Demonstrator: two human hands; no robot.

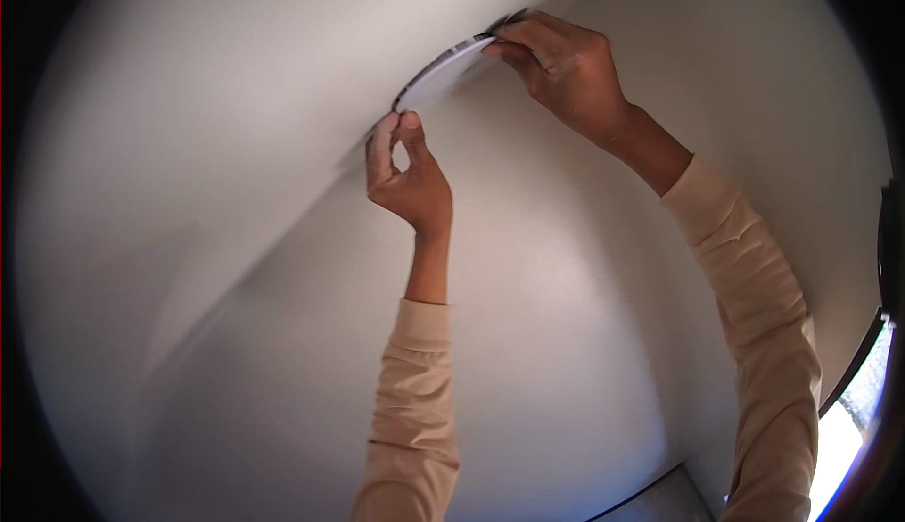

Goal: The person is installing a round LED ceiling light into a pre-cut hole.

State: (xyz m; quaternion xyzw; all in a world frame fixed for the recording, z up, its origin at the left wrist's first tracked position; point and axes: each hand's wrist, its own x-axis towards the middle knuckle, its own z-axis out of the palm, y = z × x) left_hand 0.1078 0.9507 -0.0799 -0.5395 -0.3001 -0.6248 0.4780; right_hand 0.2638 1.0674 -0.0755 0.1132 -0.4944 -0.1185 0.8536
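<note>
Both of my arms, in tan sleeves, reach up to a thin white disc (441,77) with a dark rim, which looks like a flat round light panel. It is seen at a slant, close against a pale ceiling-like surface (245,69). My left hand (413,178) pinches the disc's lower left end between thumb and fingers. At the upper right end, my right hand (570,69) is closed on the rim, thumb below and fingers above. Whatever lies behind the disc is hidden, and a small dark part shows at the right fingertips.
A plain pale wall (528,333) spans the lower middle, meeting the upper surface along a shadowed slanting line. Bright light comes through a dark-framed window (853,428) at the right edge. A grey, dark-edged panel (665,501) shows at the bottom right.
</note>
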